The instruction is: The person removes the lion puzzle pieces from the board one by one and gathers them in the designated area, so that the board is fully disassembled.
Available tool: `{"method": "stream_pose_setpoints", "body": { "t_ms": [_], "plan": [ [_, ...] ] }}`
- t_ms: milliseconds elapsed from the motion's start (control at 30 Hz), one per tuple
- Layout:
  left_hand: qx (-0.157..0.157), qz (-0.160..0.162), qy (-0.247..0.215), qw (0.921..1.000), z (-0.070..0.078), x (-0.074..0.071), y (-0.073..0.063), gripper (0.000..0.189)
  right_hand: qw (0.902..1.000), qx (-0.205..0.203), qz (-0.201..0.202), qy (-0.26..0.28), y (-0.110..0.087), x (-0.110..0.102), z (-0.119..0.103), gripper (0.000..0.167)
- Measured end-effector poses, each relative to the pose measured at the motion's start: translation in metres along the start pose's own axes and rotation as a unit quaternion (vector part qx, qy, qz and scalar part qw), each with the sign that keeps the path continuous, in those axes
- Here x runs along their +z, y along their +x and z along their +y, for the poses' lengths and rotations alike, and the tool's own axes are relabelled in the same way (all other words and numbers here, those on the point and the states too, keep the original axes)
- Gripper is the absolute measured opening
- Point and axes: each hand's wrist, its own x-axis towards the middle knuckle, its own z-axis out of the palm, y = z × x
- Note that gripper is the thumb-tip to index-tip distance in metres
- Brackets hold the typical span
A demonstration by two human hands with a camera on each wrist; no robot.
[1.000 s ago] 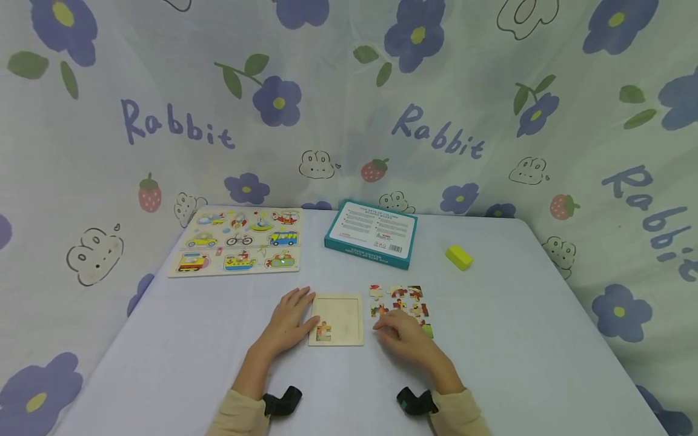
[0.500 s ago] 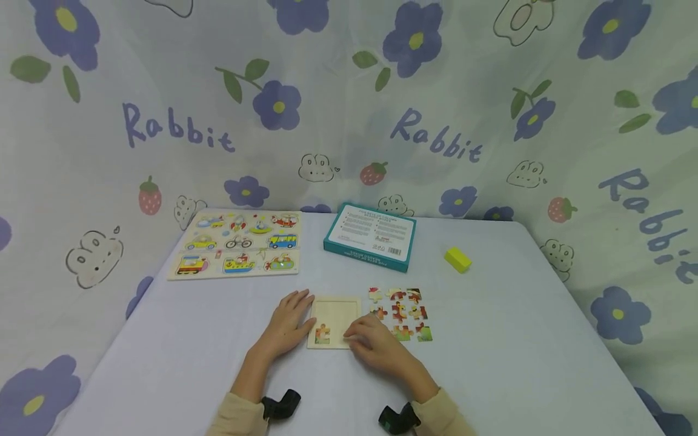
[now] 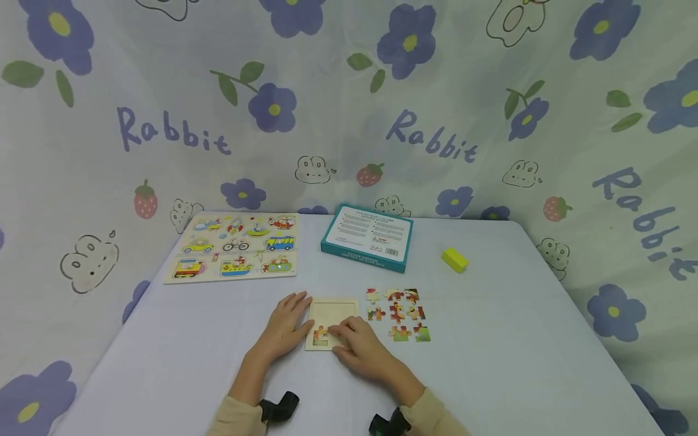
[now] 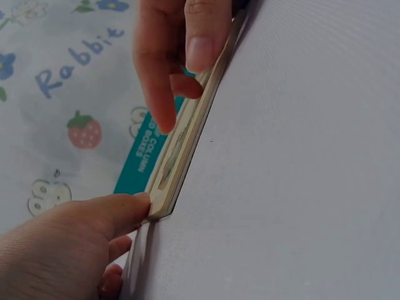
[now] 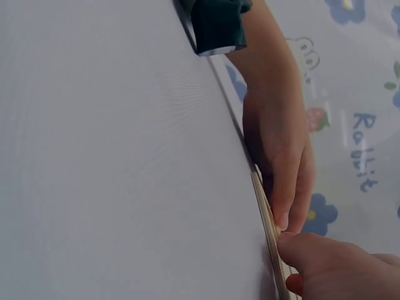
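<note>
A small wooden puzzle tray (image 3: 340, 307) lies between my hands. In its lower left corner is a jigsaw piece (image 3: 319, 339) with orange and green print. My left hand (image 3: 283, 321) rests along the tray's left side, fingers extended, its thumb (image 4: 134, 203) against the tray's edge in the left wrist view. My right hand (image 3: 360, 348) is over the tray's lower right part, its index finger reaching to the piece's right side. The right thumb (image 4: 201, 50) stays apart from that index finger (image 4: 159, 94). Several loose jigsaw pieces (image 3: 400, 332) lie to the right of the tray.
Behind on the left lies a vehicle picture board (image 3: 231, 245). A teal and white box (image 3: 371, 236) lies at the back middle, with a yellow block (image 3: 454, 260) to its right. A printed curtain (image 3: 338, 91) hangs behind the white table (image 3: 518, 363).
My right hand has moved left from the loose pieces onto the tray, its index finger now at the jigsaw piece. My left hand has stayed at the tray's left side.
</note>
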Motion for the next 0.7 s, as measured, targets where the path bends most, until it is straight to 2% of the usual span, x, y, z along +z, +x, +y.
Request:
{"method": "stream_pose_setpoints", "body": {
  "t_ms": [233,500,700],
  "plan": [
    [-0.001,-0.001,-0.003,1.0000,0.000,0.000,0.000,0.051,0.9985,-0.016,0.020,-0.048,0.003,0.006,-0.004,0.037],
    [0.004,0.002,-0.005,1.0000,-0.001,0.000,-0.001,0.046,0.9974,0.010,0.024,-0.068,0.006,0.012,-0.007,0.037],
    [0.009,0.001,0.002,1.0000,-0.001,-0.001,-0.001,0.045,0.9975,0.035,0.021,-0.057,0.008,0.012,-0.011,0.032]
  ]
}}
